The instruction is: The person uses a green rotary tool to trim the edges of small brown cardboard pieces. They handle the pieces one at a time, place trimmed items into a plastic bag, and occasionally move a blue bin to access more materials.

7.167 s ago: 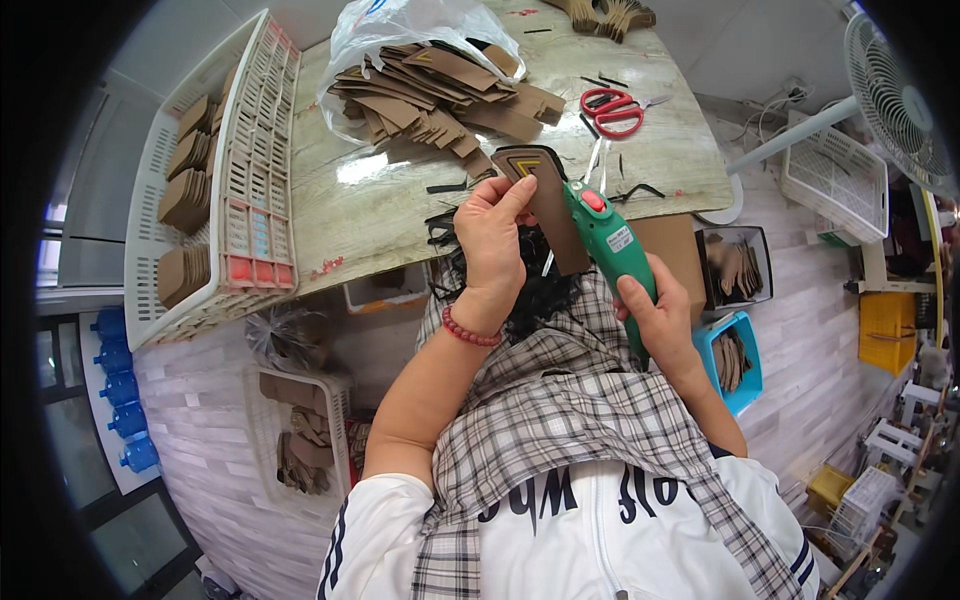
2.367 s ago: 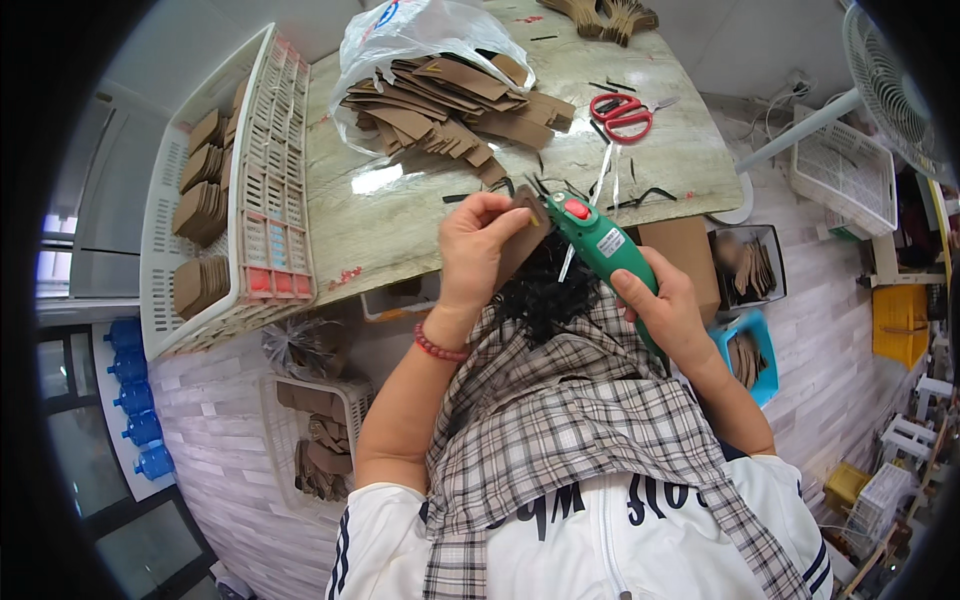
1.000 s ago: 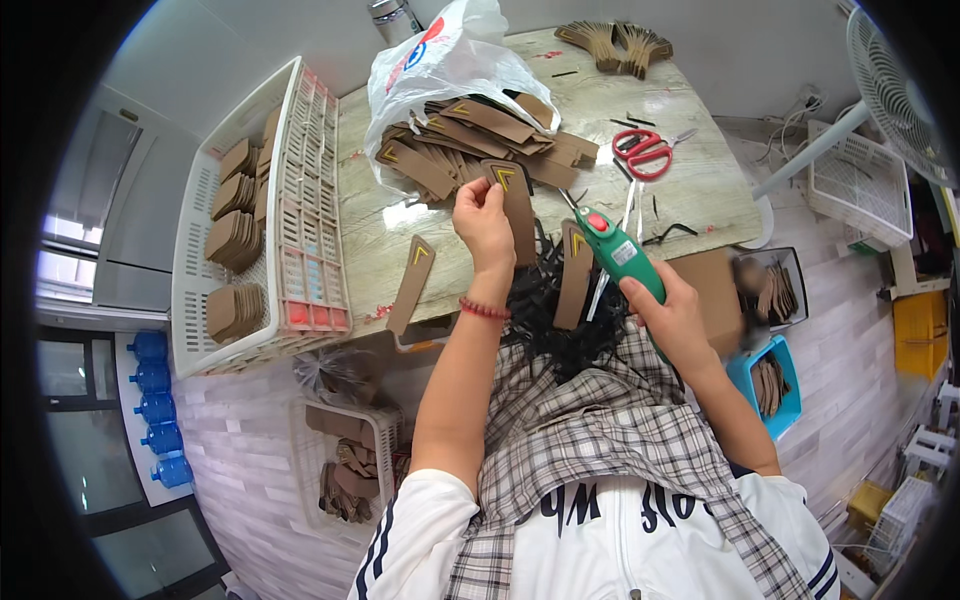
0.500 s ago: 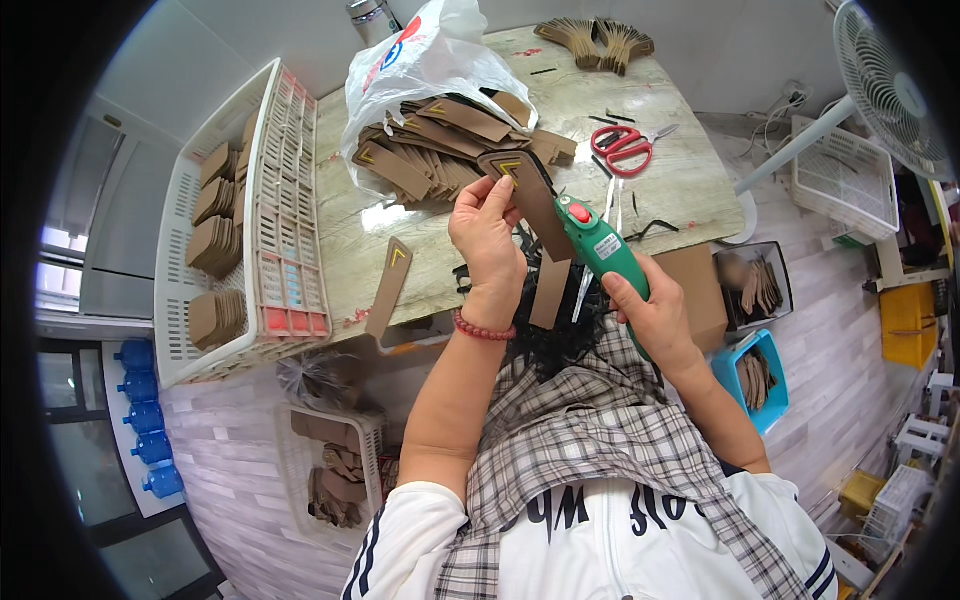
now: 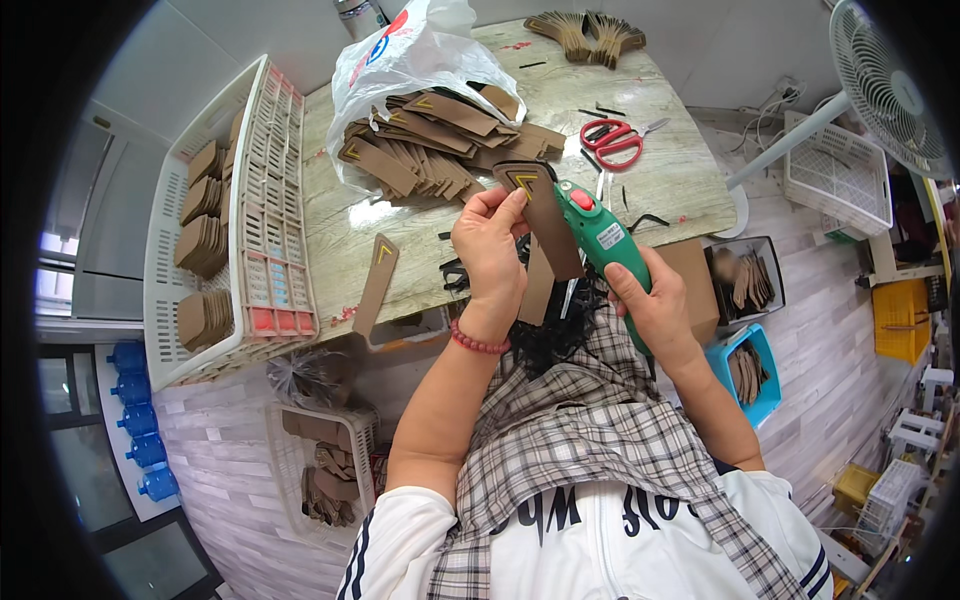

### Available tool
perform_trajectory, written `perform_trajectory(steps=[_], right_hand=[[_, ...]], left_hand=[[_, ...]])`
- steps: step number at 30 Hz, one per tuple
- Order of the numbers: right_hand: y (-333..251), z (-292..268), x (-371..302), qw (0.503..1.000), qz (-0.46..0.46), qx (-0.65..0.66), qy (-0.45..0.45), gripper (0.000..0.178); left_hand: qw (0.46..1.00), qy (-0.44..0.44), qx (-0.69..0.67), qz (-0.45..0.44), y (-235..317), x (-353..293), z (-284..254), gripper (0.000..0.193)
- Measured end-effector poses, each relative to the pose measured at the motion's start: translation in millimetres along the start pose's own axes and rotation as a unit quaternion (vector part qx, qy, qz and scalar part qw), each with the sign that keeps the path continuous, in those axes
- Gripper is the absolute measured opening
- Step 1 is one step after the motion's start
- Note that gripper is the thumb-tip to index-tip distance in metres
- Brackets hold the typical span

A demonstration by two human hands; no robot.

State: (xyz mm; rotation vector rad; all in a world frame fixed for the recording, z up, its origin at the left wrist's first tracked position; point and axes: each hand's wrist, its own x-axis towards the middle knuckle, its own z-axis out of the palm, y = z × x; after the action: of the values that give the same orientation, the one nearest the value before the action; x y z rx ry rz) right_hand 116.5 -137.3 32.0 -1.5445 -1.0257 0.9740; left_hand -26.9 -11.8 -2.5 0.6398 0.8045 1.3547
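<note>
My left hand [image 5: 490, 240] pinches a brown flat strip [image 5: 553, 232] near its rounded top, beside a yellow V mark. My right hand [image 5: 657, 300] is wrapped round a green handheld power tool [image 5: 597, 228] with a red button. The tool's head lies against the strip's right edge, where a dark border shows; its working tip is hidden. Below the held strip, another brown strip [image 5: 536, 288] hangs over my lap. Black trimmings [image 5: 553, 345] are heaped on my plaid apron. A single marked strip [image 5: 377, 285] lies at the table's near edge, left of my left hand.
Brown strips [image 5: 410, 150] spill from a white plastic bag [image 5: 400, 60] on the table [image 5: 330, 215]. Red-handled scissors [image 5: 612, 152] lie to the right. A white crate [image 5: 275, 220] of stacked pieces stands left. A blue bin [image 5: 762, 400] and a fan [image 5: 880, 75] are at right.
The held strip has shifted slightly right and turned a little more upright, with the tool's head staying against its edge. The whole view has slid slightly left. Both hands keep their grips.
</note>
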Motion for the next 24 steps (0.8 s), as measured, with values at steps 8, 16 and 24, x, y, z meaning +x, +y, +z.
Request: perform_trajectory(steps=[8,16,24], right_hand=[[-5,-4,-2,1.0,0.001,-0.008,-0.017,0.04],[-2,-5,-5,0.999,-0.002,-0.024,-0.034,0.041],[-1,-7,-5,0.999,-0.006,-0.02,-0.04,0.04]], left_hand=[[0.998,0.001,0.056,0.038,7,-1,-4,0.012],[0.985,-0.002,0.132,0.107,21,4,-7,0.012],[0.973,-0.056,0.173,0.141,23,7,-11,0.011]])
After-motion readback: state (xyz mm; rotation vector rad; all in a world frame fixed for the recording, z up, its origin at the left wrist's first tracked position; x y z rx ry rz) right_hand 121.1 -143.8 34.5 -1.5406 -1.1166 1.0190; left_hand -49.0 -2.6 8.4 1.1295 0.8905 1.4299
